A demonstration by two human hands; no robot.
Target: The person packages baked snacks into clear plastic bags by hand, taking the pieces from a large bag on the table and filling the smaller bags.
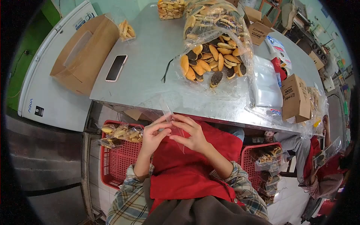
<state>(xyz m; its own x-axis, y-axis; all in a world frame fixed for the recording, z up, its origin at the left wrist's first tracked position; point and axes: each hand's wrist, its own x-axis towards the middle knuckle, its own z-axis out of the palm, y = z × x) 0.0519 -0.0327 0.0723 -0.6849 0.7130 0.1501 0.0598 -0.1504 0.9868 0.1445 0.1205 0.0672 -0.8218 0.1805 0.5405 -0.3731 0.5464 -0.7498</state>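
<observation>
- Left hand [153,135], centre of the frame: thumb and fingers pinched narrow on a thin, see-through plastic bag [165,107].
- Right hand [192,135], just beside it: fingers curled, holding the same bag, which lies between both hands above a red apron [180,168].
- Metal-topped table [144,56], across the upper middle: a large open bag of oval buns [216,56], some showing a dark, crumbly face.
- Smartphone [116,68], upper left, on the table (its screen is dark).
- Stacked clear bags [267,84] and a cardboard box [294,96], right of the buns.
- Red plastic baskets [108,165], lower left and lower right, with bagged baked goods.
- Another person [318,176], far right edge.
</observation>
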